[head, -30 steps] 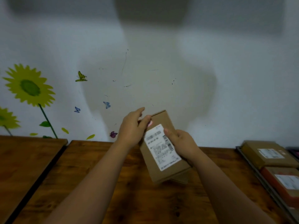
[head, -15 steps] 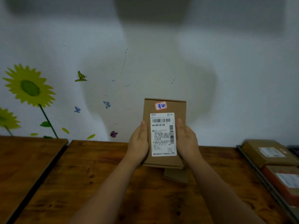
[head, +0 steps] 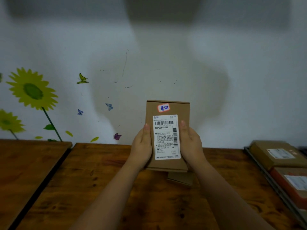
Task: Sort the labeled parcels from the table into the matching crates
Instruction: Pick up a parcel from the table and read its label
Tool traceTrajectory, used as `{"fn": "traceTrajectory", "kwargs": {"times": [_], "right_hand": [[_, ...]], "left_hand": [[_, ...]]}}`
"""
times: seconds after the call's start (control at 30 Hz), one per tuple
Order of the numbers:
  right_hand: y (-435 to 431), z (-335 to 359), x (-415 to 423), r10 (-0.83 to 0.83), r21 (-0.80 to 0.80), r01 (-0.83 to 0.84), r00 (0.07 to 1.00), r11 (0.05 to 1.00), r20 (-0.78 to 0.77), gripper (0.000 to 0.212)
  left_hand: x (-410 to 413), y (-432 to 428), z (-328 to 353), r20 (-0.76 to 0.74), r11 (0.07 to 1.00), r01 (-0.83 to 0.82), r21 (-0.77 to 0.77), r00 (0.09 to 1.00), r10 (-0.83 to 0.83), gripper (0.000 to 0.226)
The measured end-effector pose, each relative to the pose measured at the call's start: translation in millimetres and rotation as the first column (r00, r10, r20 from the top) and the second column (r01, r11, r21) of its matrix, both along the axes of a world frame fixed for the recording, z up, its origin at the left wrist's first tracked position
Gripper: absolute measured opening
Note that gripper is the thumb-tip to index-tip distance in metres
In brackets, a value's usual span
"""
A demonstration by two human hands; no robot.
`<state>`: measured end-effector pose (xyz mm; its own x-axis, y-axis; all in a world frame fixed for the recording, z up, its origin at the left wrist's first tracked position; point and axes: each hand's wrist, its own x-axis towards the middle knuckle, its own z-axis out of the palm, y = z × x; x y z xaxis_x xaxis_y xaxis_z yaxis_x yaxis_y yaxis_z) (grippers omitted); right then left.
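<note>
While both hands hold it upright above the middle of the wooden table (head: 99, 188), a small cardboard parcel (head: 183, 110) faces the camera, showing its white shipping label (head: 166, 138) and a red-edged handwritten sticker (head: 163, 108). The left hand (head: 142, 146) clasps its left edge and the right hand (head: 191, 143) its right edge, thumbs flat on the front (fingers behind are hidden). It looks light and stiff, so gripping the long sides seems secure; the label may be slippery. More labelled parcels (head: 275, 155) lie at the right edge.
</note>
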<state>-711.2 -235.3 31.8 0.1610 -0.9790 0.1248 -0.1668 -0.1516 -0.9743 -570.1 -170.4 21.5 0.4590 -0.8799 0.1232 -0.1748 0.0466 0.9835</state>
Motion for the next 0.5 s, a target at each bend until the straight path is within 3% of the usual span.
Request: {"fn": "traceTrajectory", "kwargs": {"times": [0.3, 0.5], "right_hand": [[-7, -13, -50, -0.015, 0.071, 0.015, 1.0, 0.997, 0.003, 0.053], [-1, -40, -96, -0.113, 0.245, 0.127, 0.991, 0.961, -0.07, 0.056]], "left_hand": [[-48, -9, -13, -0.007, 0.999, 0.007, 0.054, 1.0, -0.006, 0.052], [-86, -19, -36, -0.096, 0.984, 0.053, 0.171, 0.995, -0.037, 0.057]]}}
